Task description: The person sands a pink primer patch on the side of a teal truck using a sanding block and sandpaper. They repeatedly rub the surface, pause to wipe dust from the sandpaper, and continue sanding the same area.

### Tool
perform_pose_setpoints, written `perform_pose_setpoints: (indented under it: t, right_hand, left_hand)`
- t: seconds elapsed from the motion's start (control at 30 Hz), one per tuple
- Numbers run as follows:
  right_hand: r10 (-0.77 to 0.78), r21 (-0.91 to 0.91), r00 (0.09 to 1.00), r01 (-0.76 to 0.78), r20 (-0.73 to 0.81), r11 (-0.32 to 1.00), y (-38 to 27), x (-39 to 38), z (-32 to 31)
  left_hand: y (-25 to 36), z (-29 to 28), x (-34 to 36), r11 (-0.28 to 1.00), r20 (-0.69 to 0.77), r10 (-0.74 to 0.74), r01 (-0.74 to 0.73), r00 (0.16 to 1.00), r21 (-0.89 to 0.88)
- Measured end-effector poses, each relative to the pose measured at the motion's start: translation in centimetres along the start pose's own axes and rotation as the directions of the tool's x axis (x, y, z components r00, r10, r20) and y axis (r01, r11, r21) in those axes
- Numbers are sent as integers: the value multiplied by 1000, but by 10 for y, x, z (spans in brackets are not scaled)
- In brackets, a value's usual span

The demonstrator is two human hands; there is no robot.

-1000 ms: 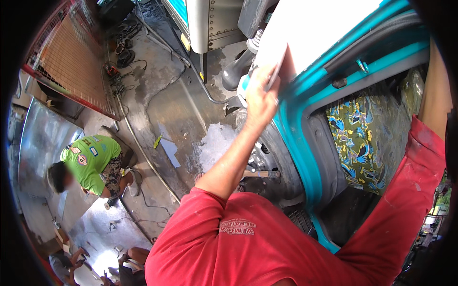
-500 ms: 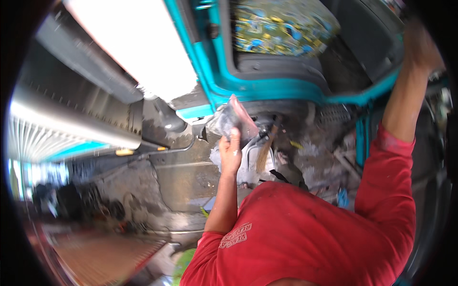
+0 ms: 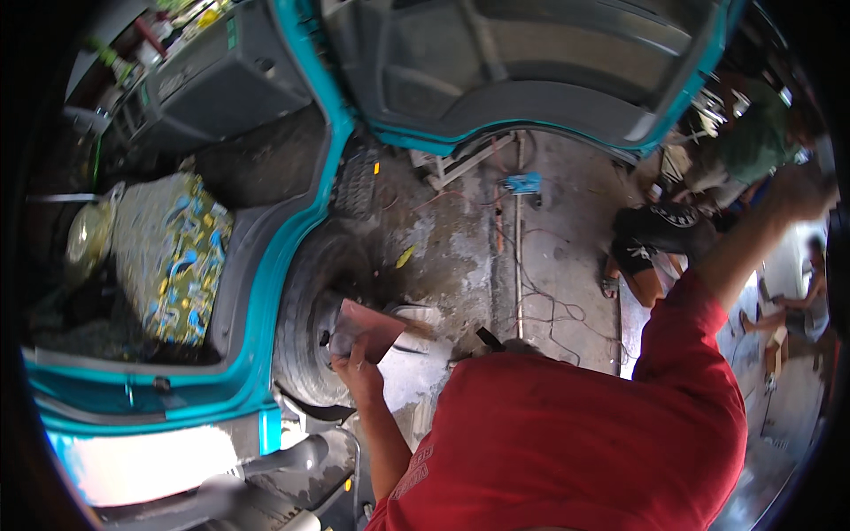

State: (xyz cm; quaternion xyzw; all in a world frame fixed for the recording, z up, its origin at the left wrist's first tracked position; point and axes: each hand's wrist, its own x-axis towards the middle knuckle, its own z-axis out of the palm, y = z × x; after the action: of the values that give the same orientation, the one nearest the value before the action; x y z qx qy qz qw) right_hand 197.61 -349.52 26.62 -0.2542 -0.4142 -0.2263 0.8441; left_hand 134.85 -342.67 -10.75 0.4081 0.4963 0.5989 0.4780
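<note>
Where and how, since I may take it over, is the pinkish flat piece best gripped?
Probably pinch the pinkish flat piece at its right corner, coming from the picture's right: it looks thin, that corner is free, and the left hand holds its lower-left part.

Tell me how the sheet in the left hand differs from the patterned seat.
The sheet is plain reddish; the seat is patterned with blue and yellow. The sheet is thin; the seat is bulkier. The left hand holds the sheet; the seat sits inside the cab.
</note>
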Motion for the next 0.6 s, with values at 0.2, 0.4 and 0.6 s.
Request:
perform_pose_setpoints:
  t: [0.2,0.4,0.6]
  right_hand:
    - [440,148,898,-434,-6,889,143,100,-47]
    - [573,40,801,-576,-174,816,312,174,-117]
    - [641,168,737,-674,214,719,481,222,-212]
  left_hand:
    - [-5,48,-48,990,132,-140,139,981,19]
    - [-32,52,-129,943,26,-297,289,955,166]
    - [-66,-2,-200,889,-61,-443,447,895,98]
